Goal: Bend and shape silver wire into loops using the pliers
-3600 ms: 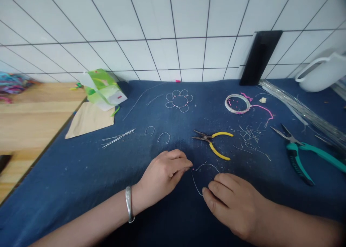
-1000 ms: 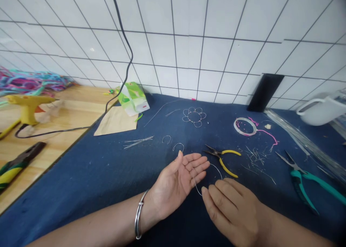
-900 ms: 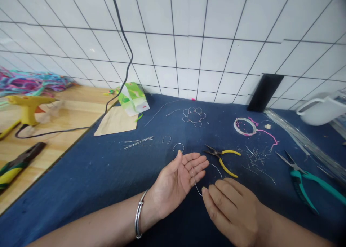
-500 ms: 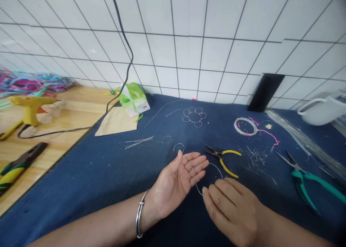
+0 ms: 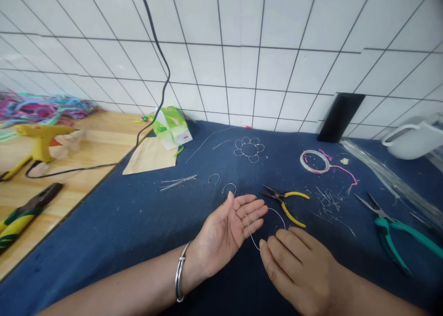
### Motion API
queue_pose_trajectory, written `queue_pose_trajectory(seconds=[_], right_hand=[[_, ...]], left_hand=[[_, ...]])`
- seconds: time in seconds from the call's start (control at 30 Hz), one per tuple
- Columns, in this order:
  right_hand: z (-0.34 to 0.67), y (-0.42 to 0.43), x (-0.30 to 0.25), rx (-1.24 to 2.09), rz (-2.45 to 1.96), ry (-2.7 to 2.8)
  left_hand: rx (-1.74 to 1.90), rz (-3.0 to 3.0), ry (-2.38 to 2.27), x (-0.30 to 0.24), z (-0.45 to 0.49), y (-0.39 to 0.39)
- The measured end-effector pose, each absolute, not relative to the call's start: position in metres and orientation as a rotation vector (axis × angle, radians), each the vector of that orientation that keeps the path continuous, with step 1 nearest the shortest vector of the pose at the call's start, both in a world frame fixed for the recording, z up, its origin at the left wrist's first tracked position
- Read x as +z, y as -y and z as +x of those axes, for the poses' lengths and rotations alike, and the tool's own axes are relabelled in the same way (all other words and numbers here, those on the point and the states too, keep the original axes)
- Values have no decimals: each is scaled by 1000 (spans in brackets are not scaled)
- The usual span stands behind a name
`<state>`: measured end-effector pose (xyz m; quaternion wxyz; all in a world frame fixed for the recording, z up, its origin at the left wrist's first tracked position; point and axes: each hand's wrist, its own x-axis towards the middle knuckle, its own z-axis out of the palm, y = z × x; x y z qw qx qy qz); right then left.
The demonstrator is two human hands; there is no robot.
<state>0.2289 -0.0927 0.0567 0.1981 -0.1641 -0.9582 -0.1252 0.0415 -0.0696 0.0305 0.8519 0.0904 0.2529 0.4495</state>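
Nearest, at 5 o'clock: right hand (image 5: 297,265) palm down, fingers curled, thumb and forefinger pinched on the near end of the wire loop (image 5: 278,211). At 9 o'clock of the loop: left hand (image 5: 226,230) palm up, spread wide, empty, fingertips just beside the wire. Loop between both hands, over the blue table (image 5: 121,223). Beyond, at 1 o'clock, yellow pliers (image 5: 282,200); farthest, at 12 o'clock, wire flower (image 5: 249,149).

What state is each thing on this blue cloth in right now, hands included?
wire loop: curved, lying between the hands.
left hand: open, palm up.
right hand: palm down, fingertips at the wire loop; grip hidden.
yellow pliers: lying flat, handles spread.
teal pliers: lying flat, handles spread.
wire flower: lying flat, untouched.
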Motion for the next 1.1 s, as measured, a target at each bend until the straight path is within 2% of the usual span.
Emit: queue_pose_trajectory(seconds=[0.3,0.67,1.1], right_hand=[[231,93,59,-325,-465,2698],[231,90,59,-41,-575,2670],[232,88,54,35,-626,2662]], left_hand=[[938,181,-556,30,41,70],[928,206,-571,28,42,71],[935,228,-583,27,42,72]])
